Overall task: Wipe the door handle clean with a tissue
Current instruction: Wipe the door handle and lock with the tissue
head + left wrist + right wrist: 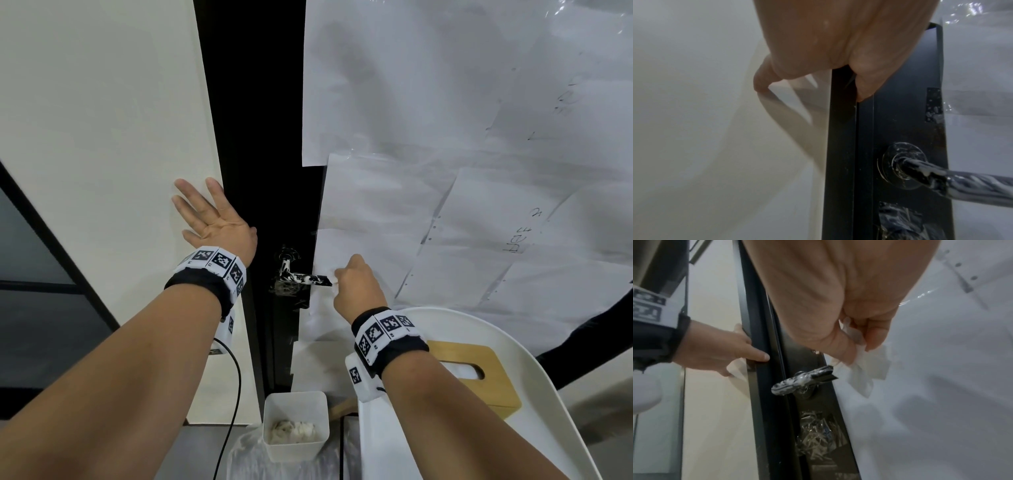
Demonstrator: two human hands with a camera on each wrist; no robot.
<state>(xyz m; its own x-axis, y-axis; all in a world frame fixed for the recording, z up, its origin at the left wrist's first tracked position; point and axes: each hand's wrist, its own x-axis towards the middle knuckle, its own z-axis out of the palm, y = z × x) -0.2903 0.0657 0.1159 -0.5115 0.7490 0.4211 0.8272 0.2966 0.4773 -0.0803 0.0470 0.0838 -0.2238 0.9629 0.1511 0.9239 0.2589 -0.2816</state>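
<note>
A black lever door handle (pixel 305 279) smeared with white streaks sticks out from the black door frame (pixel 267 137); it also shows in the left wrist view (pixel 962 183) and the right wrist view (pixel 803 380). My right hand (pixel 354 286) pinches a white tissue (pixel 863 366) between thumb and fingers, just right of the handle's free end and close to it. My left hand (pixel 212 216) lies flat with spread fingers on the white wall, its thumb (pixel 756 353) against the frame's edge, up and left of the handle.
White paper sheets (pixel 445 137) under clear film cover the door right of the frame. Below stand a small white bin (pixel 295 425) with crumpled tissues, a white chair (pixel 513 377) carrying a wooden tissue box (pixel 479 373), and a black cable (pixel 233 404).
</note>
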